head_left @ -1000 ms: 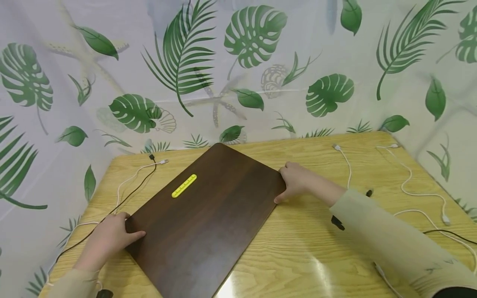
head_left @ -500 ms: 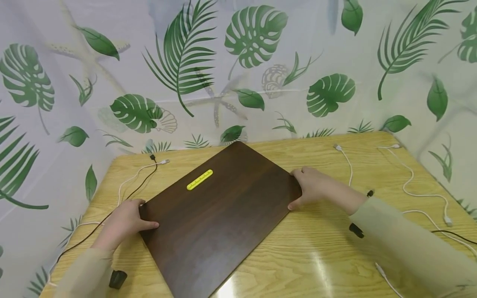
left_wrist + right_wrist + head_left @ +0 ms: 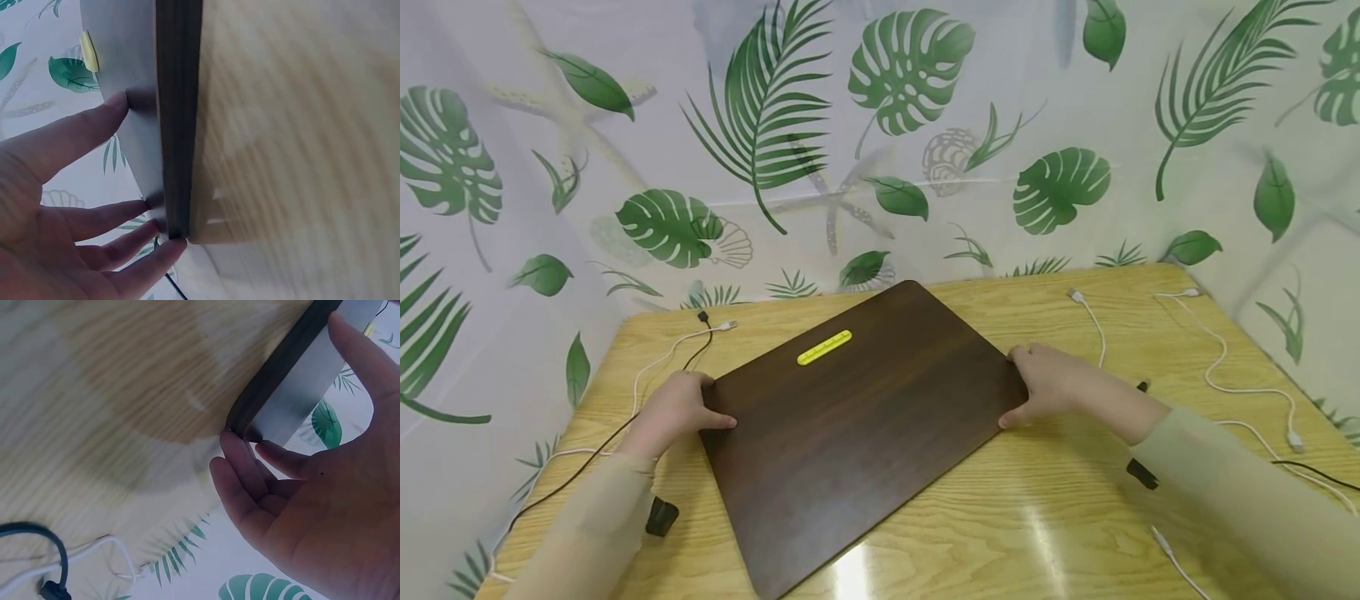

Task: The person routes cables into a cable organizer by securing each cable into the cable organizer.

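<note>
In the head view, the underside of the flat, dark brown wood-grained board is out of sight, and the left hand and right hand partly cover its corners. Details on the slim yellow ribbed strip are too small to tell. The bottom edge crops the yellowish wood-grained table and the pale left sleeve. Both wrist views blur the table's grain.

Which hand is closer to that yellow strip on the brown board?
Left. The left hand is at the left corner of the brown board, left of the yellow strip; the right hand is at the right corner, farther from the strip.
</note>
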### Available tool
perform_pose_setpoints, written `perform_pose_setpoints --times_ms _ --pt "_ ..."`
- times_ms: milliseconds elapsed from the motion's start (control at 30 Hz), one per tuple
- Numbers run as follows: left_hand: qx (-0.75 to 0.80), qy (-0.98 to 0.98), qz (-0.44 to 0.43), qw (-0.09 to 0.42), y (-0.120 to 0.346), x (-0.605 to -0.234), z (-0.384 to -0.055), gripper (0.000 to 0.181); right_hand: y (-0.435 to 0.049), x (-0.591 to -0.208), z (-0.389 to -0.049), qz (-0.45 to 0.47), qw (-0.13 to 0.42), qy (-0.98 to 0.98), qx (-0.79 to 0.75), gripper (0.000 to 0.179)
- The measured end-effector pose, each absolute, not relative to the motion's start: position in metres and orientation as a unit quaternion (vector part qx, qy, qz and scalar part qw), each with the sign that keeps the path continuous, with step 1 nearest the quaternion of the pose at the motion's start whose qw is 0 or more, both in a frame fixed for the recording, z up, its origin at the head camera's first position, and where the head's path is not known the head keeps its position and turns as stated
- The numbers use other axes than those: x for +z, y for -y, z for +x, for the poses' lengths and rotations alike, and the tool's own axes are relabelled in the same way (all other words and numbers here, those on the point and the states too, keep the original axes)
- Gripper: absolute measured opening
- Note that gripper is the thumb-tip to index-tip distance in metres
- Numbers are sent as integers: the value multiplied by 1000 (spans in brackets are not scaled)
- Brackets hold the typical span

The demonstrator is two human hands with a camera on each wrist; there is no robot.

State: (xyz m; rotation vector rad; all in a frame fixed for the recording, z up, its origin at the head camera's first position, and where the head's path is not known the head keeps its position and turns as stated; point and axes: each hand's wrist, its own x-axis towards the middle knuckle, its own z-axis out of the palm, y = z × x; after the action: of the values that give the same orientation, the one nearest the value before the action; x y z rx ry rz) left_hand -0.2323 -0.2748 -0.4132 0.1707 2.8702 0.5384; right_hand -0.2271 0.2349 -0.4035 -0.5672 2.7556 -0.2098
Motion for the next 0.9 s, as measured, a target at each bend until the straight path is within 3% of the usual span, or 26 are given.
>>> perform_pose_setpoints --times_ms 300,533,767,900 --pt "212 -971 64 95 267 -417 -251 79 -243 -405 -220 -191 156 -967 -62 107" --pt "200 -973 66 90 258 -416 -266 77 -246 -407 -221 -202 135 -968 -57 118" --pt "195 -975 60 84 249 -419 -272 70 -242 -406 -223 -222 126 -965 -58 111" --pt "205 -974 40 87 249 -418 -265 77 -237 -406 -225 -215 124 -966 -72 103"
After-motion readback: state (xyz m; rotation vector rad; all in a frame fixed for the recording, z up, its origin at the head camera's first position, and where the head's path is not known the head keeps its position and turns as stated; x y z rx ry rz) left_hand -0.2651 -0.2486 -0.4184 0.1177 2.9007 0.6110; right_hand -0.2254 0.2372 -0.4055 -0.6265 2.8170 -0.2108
